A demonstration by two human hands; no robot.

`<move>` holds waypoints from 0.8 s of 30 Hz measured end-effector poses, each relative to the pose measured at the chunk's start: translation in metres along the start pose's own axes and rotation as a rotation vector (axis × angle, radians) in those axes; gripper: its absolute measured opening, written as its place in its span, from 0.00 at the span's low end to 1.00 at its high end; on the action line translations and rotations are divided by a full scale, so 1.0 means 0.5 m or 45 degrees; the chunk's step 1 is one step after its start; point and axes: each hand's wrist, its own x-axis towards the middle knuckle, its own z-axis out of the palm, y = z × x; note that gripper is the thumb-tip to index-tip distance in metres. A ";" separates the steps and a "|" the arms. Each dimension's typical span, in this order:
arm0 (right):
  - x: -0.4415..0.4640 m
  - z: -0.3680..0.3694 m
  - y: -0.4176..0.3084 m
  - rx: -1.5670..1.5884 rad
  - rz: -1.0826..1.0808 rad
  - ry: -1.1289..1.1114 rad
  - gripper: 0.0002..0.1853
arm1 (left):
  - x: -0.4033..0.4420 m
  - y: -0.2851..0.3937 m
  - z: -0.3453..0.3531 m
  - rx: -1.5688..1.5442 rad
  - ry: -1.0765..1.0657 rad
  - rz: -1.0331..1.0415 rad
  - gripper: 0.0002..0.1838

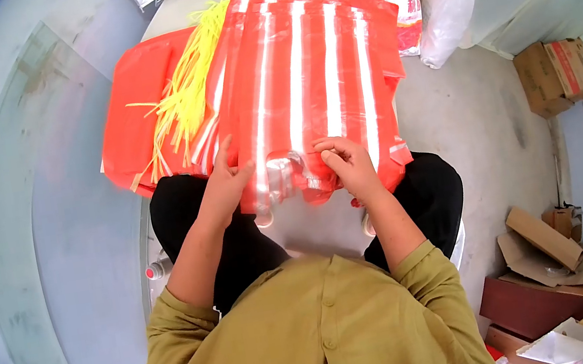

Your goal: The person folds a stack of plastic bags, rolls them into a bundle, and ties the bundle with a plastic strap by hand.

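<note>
Yellow strips point(193, 83) lie beside striped red bags point(317, 67), where left fingers point(223, 161) spread and right fingers point(337, 149) curl, the latter's grip unclear.

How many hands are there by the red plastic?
2: along the near edge of the red plastic, the left hand at left, the right hand at right. No others show.

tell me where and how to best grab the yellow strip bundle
Probably around its thick middle, coming from the left with the left hand: the yellow strip bundle is dense there, its lower ends splay loose, and the striped red plastic lies along its right side.
</note>
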 end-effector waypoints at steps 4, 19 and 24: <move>-0.014 0.021 -0.030 -0.414 -0.336 -0.048 0.11 | -0.015 -0.022 -0.010 0.223 -0.044 0.005 0.44; -0.067 0.197 -0.077 -0.986 -1.146 -0.271 0.19 | -0.062 0.006 -0.032 -0.031 -0.079 -0.107 0.41; -0.053 0.195 -0.085 -0.967 -1.091 -0.264 0.15 | -0.026 -0.043 -0.050 0.286 0.038 0.234 0.28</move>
